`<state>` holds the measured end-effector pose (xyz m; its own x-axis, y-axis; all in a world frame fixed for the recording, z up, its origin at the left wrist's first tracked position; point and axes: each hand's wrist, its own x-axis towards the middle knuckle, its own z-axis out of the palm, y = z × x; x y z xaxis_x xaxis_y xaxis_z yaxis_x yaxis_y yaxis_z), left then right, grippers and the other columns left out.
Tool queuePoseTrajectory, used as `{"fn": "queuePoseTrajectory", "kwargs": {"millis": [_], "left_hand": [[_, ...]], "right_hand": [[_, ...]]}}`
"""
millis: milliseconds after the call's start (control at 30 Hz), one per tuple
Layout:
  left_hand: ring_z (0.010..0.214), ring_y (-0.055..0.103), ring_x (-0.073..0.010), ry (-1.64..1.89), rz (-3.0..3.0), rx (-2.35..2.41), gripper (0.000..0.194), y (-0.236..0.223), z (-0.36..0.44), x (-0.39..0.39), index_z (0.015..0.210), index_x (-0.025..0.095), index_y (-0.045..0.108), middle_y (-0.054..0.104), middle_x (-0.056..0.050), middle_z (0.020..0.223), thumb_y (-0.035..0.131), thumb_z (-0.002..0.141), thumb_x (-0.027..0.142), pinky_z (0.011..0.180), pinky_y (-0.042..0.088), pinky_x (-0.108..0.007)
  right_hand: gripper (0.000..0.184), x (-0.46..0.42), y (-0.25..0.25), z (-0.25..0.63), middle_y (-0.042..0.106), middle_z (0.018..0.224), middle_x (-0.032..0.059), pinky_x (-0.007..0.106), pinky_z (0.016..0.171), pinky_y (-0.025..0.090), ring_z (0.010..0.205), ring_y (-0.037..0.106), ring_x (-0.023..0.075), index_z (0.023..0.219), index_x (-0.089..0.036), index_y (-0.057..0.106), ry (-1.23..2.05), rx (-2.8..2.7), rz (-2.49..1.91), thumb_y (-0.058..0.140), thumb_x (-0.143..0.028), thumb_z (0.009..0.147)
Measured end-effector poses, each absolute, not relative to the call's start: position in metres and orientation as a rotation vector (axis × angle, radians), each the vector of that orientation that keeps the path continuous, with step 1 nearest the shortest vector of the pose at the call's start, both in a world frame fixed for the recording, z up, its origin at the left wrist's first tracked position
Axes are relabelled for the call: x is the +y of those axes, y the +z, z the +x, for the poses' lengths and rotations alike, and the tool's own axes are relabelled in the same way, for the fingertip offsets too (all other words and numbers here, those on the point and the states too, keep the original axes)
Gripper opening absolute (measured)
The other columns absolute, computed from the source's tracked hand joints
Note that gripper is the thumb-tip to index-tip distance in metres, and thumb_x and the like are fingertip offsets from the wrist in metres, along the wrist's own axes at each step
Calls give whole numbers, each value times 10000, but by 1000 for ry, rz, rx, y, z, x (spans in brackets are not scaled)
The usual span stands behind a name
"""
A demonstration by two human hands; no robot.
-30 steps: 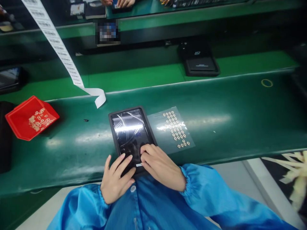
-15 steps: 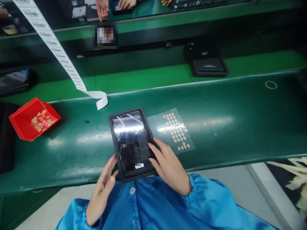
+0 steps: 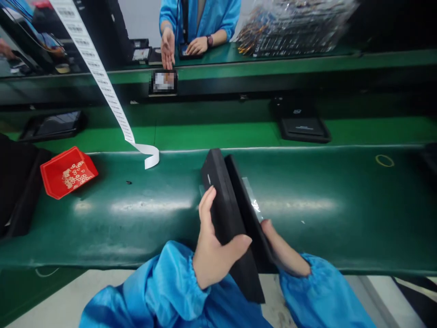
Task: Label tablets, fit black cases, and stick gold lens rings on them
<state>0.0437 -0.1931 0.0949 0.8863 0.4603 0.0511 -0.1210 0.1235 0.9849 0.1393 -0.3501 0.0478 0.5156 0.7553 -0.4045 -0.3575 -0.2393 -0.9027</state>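
Note:
A black tablet (image 3: 223, 200) in a thick case is tipped up on edge above the green bench, its screen turned out of my sight. Beside its thick body runs a thinner black slab (image 3: 246, 209), with a narrow gap between them; I cannot tell how they join. My left hand (image 3: 218, 248) grips the thick body, fingers on the left face and thumb across the edge. My right hand (image 3: 283, 248) holds the slab from the right, most fingers hidden. Behind it, a strip of clear plastic sheet (image 3: 251, 198) shows; the rest is covered.
A red bin (image 3: 51, 177) of small pale rings stands left on the green bench mat (image 3: 153, 228). A barcode label strip (image 3: 99, 73) hangs down to the mat. Two other black devices (image 3: 303, 123) (image 3: 54, 125) lie on the lower green strip. Across it, a co-worker's hands (image 3: 168, 48) show.
The tablet has swung from lying screen-up to standing on edge, and moved right. My left hand has come up onto it; my right hand has shifted right. The view has tilted up.

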Motion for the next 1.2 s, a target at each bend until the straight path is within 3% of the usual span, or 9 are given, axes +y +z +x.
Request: {"fn": "queuePoseTrajectory", "kwargs": {"millis": [167,233,333,533,700,833,967,1067,1200], "left_hand": [[1417,307,-252,351,1654,395,619,81,-16,-129,1473,354,342,287,-33,1557,613,924,444,1114,394,-338],[1323,453,-206,276,1777,508,513,68,-46,-103,1452,392,359,364,-26,1516,544,975,350,1003,494,-287],[1293,482,-206,199,2120,507,412,51,-68,-71,1387,363,460,392,-34,1492,498,989,261,936,532,-297],[1223,470,-306,658,2813,420,304,39,-28,27,1242,179,617,528,-137,1344,465,979,200,1030,397,-488],[919,573,-250,703,2770,350,202,23,-7,98,1020,170,710,635,-101,991,553,955,280,845,466,-392],[898,585,-196,755,2613,292,162,28,-1,89,982,151,670,603,-76,947,527,971,228,824,473,-331],[934,588,-156,574,2507,118,199,47,17,46,1106,204,660,597,-50,1001,508,981,174,828,478,-281],[904,574,-147,474,2413,26,252,54,33,25,1172,227,659,569,-53,979,508,982,159,783,478,-270],[854,599,-149,497,2382,14,206,52,47,19,1148,192,632,627,-36,919,602,945,176,784,485,-284]], "right_hand": [[774,-356,64,173,593,1316,116,441,999,516,1122,626,300,1393,-229,475,1001,-90,-1511,684,-643,774],[782,-351,71,175,620,1271,127,447,900,577,1037,664,306,1418,-229,434,970,-138,-1570,714,-574,775],[738,-332,71,160,614,1272,141,445,841,603,1037,665,307,1452,-231,384,967,-235,-1567,638,-561,843],[562,-279,35,107,433,1472,129,436,1076,453,1316,471,255,1477,-200,339,781,-566,-1588,459,-445,985],[542,-264,19,91,348,1530,98,425,1088,448,1387,373,223,1532,-248,201,447,-693,-1935,377,-308,1023],[635,-250,26,79,204,1582,138,575,1125,335,1460,189,311,1548,-211,187,-10,-1048,-2248,445,-191,969],[538,-236,30,69,257,1567,137,596,1119,285,1453,195,320,1452,-150,407,87,-1465,-2271,511,-321,952],[606,-237,30,65,267,1566,120,561,1128,243,1446,212,311,1448,-177,434,120,-1525,-2280,531,-494,941],[589,-245,29,62,304,1554,95,498,1155,134,1437,232,294,1440,-194,460,98,-1514,-2292,507,-518,949]]}}
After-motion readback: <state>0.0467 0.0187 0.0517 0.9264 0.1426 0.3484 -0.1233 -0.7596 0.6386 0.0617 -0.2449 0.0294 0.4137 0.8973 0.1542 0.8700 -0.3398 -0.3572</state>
